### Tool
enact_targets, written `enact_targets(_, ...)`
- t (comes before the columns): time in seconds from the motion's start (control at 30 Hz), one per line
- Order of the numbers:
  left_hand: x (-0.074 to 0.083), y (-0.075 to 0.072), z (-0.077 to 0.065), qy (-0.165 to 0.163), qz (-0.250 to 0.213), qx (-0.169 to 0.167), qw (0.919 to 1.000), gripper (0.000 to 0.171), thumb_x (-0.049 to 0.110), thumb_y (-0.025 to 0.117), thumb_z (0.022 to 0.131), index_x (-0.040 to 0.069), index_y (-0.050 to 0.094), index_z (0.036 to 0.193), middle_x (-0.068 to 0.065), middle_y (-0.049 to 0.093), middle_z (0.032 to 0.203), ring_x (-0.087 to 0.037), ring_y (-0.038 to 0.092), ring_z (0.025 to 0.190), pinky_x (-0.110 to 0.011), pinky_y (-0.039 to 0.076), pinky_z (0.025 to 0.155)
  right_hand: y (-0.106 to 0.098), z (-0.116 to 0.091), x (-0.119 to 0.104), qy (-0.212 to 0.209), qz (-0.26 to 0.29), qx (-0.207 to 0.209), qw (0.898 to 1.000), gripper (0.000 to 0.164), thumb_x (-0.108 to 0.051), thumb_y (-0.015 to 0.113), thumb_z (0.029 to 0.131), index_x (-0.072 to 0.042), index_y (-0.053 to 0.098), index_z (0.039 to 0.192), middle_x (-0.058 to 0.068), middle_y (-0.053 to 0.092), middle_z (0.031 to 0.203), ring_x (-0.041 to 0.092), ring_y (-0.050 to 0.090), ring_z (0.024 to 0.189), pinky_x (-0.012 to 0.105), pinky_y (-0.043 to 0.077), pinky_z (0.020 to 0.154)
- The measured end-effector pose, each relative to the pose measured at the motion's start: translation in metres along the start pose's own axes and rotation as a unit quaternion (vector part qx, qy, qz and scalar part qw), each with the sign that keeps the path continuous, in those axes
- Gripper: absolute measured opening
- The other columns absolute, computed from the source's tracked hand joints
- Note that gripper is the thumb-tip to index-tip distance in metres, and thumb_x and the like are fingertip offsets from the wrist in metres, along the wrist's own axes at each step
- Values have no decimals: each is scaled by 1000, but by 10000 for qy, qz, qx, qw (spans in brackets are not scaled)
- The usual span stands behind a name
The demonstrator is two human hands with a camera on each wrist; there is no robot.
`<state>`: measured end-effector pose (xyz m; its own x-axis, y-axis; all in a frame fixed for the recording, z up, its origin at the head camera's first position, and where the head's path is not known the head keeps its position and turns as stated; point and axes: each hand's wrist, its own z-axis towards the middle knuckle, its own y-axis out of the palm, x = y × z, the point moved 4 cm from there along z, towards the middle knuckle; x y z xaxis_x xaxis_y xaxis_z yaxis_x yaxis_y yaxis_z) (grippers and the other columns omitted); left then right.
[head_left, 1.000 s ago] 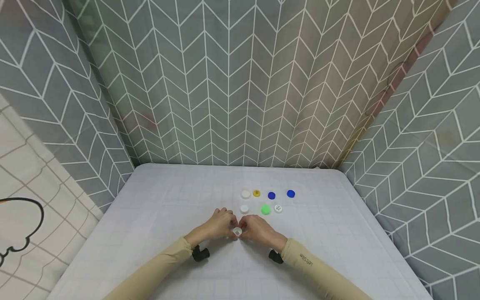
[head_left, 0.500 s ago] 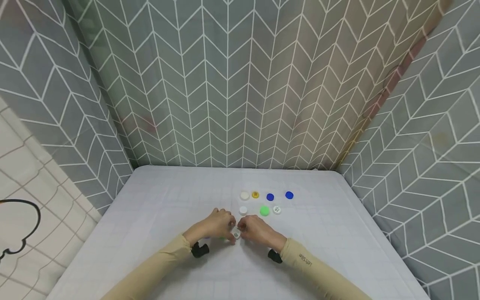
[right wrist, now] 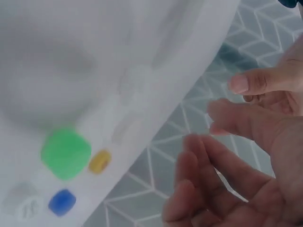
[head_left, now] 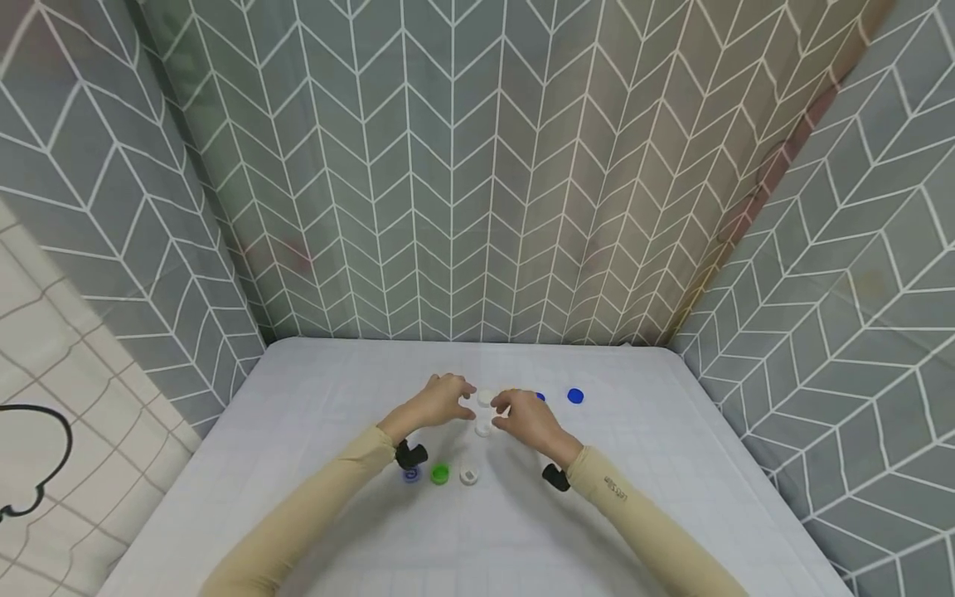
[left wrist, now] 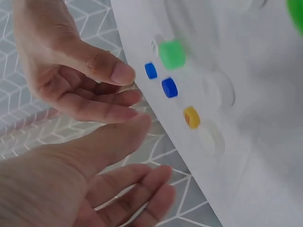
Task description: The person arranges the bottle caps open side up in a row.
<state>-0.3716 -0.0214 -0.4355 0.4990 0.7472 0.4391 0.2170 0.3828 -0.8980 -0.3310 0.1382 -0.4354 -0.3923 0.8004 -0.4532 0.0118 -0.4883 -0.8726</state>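
My left hand (head_left: 438, 401) is raised over the table with its fingers loosely bent and nothing between them. Opposite it, my right hand (head_left: 531, 421) also hangs in the air holding nothing. Beneath and between the two lie two white bottle caps (head_left: 482, 429). A row of three caps lies closer to me: a purple-blue cap (head_left: 411, 475), a green cap (head_left: 440, 474) showing its hollow side, and a white cap (head_left: 468, 476). The left wrist view shows a yellow cap (left wrist: 191, 117) and a light green cap (left wrist: 172, 55), which my right hand hides in the head view.
One blue cap (head_left: 575, 396) lies to the right of my right hand; another blue cap (head_left: 540, 398) is partly covered by it. A white cloth (head_left: 612, 514) covers the table. Patterned grey curtains (head_left: 448, 207) hang behind it and at the sides.
Both hands let go of the white cap, which now lies at the right end of the near row. They have lifted and moved forward, uncovering that row.
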Motion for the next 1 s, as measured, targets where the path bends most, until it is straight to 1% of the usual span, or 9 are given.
enact_targets(0.13,-7,-4,20,-66,-192,78,9998,49,20,78,81,-1,63,123,-14,68,112,-29,60,106,-50,35,97,-6,13,13,234,116,182,9995,34,-13,76,81,-2,68,113,13,69,100,25,65,90,36,53,73)
enact_targets(0.23,-13,-4,33,-105,-223,98,9996,48,18,78,81,-1,63,123,-15,68,114,-29,60,106,-50,35,97,-7,23,21,256,82,202,9994,37,-13,77,81,-1,67,115,16,68,102,27,62,92,40,52,77)
enact_targets(0.37,-24,1,48,-208,-110,47,9997,47,19,78,81,2,64,123,-12,69,114,-27,61,107,-50,36,100,-7,36,29,164,-106,130,9997,40,-14,79,79,0,68,115,19,67,104,29,59,92,44,49,79)
enact_targets(0.47,-34,6,57,-354,-125,-51,9993,48,21,79,80,4,64,123,-11,69,114,-26,61,107,-49,38,101,-4,45,33,198,-188,-31,9996,42,-15,80,78,0,68,115,20,65,106,32,57,94,47,47,82)
enact_targets(0.63,-43,21,62,-580,-382,-329,9970,49,22,79,79,6,64,123,-11,68,117,-29,60,110,-50,42,100,5,54,38,434,-309,-435,9976,44,-21,80,79,-3,68,117,18,64,108,34,55,100,51,44,88)
enact_targets(0.67,-43,24,62,-629,-446,-398,9962,49,22,79,79,6,64,123,-11,67,118,-30,60,111,-51,41,101,8,55,39,490,-338,-510,9969,44,-22,80,79,-4,68,117,17,64,108,34,54,101,52,44,90)
enact_targets(0.8,-43,36,62,-663,-445,-573,9952,52,24,80,77,6,64,123,-8,69,115,-28,59,112,-54,35,105,16,57,44,707,-471,-730,9937,45,-27,80,79,-7,69,117,15,64,109,34,52,104,53,41,94)
enact_targets(0.9,-42,41,65,-639,-436,-571,9954,52,23,82,76,4,65,122,-7,70,112,-27,60,110,-55,31,106,20,58,48,762,-503,-765,9929,46,-29,81,77,-7,70,116,13,65,104,33,51,102,53,41,94)
enact_targets(1.0,-43,45,69,-619,-440,-542,9956,51,22,82,75,3,66,120,-7,70,111,-26,60,110,-54,31,105,26,60,56,760,-532,-828,9922,42,-30,81,77,-8,72,112,8,66,98,29,50,97,51,41,91)
